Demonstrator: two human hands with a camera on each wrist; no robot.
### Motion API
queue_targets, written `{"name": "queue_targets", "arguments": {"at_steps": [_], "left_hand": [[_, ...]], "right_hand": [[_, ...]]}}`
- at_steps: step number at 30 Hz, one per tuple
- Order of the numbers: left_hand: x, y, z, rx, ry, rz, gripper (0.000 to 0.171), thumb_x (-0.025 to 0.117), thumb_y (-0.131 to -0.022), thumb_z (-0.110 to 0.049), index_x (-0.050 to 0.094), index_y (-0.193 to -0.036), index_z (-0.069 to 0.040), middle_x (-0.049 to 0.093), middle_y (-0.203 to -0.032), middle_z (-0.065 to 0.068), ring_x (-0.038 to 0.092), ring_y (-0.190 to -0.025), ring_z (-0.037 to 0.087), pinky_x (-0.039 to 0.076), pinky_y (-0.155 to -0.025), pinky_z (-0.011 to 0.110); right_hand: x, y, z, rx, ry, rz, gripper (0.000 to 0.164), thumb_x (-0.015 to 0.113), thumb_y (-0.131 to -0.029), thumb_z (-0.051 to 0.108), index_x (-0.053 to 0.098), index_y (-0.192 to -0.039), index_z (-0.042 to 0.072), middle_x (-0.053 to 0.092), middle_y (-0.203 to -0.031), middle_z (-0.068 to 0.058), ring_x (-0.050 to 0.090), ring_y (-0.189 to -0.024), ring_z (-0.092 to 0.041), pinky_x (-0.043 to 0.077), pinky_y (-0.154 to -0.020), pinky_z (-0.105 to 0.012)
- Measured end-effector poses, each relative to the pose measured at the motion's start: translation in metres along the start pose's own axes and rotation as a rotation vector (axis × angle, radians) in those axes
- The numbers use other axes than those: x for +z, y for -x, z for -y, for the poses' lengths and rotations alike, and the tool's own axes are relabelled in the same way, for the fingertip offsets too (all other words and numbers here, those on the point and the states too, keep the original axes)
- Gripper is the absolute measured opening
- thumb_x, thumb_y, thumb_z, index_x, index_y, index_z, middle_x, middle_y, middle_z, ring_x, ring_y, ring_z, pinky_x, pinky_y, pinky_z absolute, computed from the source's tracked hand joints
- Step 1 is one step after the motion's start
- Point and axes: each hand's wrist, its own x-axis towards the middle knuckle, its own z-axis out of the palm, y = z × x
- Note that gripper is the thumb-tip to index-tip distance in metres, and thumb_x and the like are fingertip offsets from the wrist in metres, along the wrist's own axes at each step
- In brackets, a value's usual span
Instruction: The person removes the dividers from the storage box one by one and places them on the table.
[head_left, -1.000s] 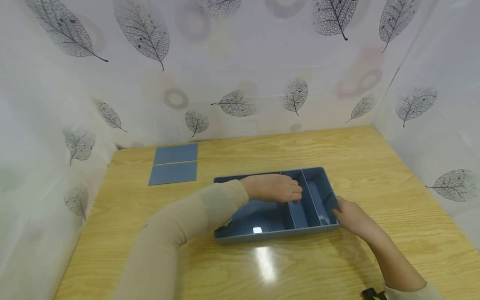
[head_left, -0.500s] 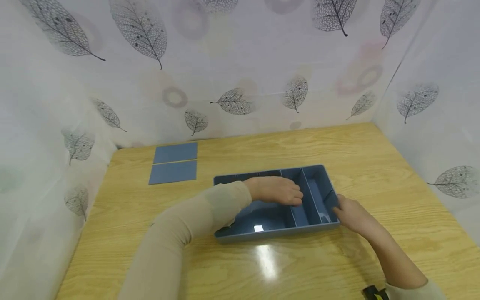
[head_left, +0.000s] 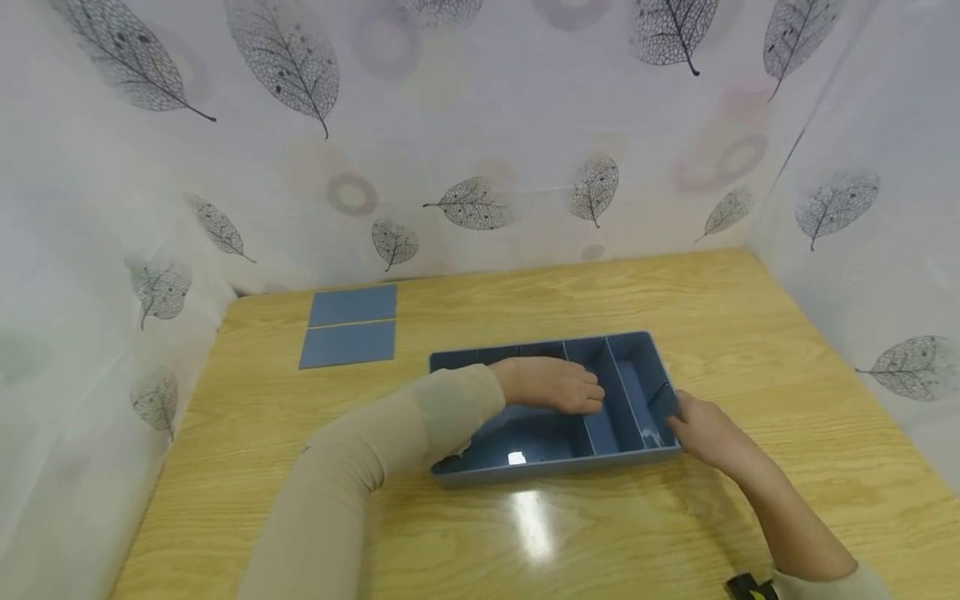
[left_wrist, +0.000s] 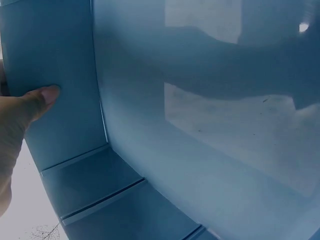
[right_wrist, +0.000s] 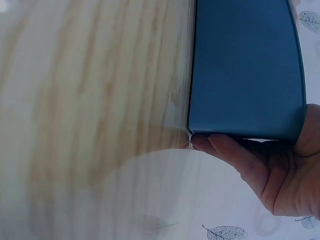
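Your left hand (head_left: 551,385) pinches the divider (left_wrist: 65,55) bordering the large compartment of the tray (head_left: 510,477); your right hand (head_left: 711,429) grips the tray's right end. Brace that end against the surface (head_left: 442,542), holding the divider upright.

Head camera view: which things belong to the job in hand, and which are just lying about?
In the job:
Blue rectangular plastic-looking tray, gripped by the right hand
Thin flat blue divider inside it, held by the left hand

Apparently just lying about:
Two flat blue-grey rectangular panels, untouched on the yellow wood-grain table, perhaps spare dividers
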Motion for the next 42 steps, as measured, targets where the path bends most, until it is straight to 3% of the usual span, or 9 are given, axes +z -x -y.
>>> {"name": "queue_targets", "arguments": {"at_steps": [10,26,33,42], "left_hand": [[0.001,-0.005,0.0,0.016,-0.033,0.094,0.031,0.037,-0.1,-0.005,0.053,-0.126,-0.012,0.056,-0.12,-0.002,0.052,-0.099,0.012,0.045,-0.084,0.024],[-0.012,-0.004,0.003,0.03,-0.065,0.159,0.03,0.036,-0.101,-0.006,0.052,-0.126,-0.012,0.055,-0.121,-0.002,0.052,-0.099,0.011,0.045,-0.08,0.022],[-0.016,-0.002,0.004,0.025,-0.081,0.149,0.029,0.037,-0.1,-0.005,0.053,-0.124,-0.012,0.055,-0.117,-0.002,0.051,-0.095,0.011,0.045,-0.078,0.022],[-0.023,0.001,0.006,0.021,-0.037,0.126,0.028,0.039,-0.1,-0.006,0.054,-0.123,-0.012,0.057,-0.117,-0.002,0.052,-0.097,0.012,0.044,-0.079,0.023]], "right_hand": [[-0.002,0.0,0.002,0.004,-0.011,-0.001,0.032,0.042,-0.093,0.003,0.043,-0.114,-0.022,0.053,-0.073,-0.008,0.05,-0.062,-0.018,0.042,-0.058,-0.033],[-0.001,0.002,0.003,0.019,-0.044,0.024,0.038,0.04,-0.094,0.002,0.038,-0.122,-0.024,0.056,-0.076,-0.01,0.052,-0.061,-0.017,0.044,-0.056,-0.032],[-0.002,0.0,0.003,0.018,-0.043,0.011,0.037,0.041,-0.093,0.001,0.039,-0.122,-0.023,0.063,-0.086,-0.02,0.058,-0.066,-0.019,0.048,-0.058,-0.034],[-0.001,0.0,0.003,0.004,-0.019,-0.002,0.037,0.043,-0.092,0.001,0.041,-0.12,-0.023,0.062,-0.088,-0.021,0.058,-0.069,-0.021,0.047,-0.061,-0.036]]}}
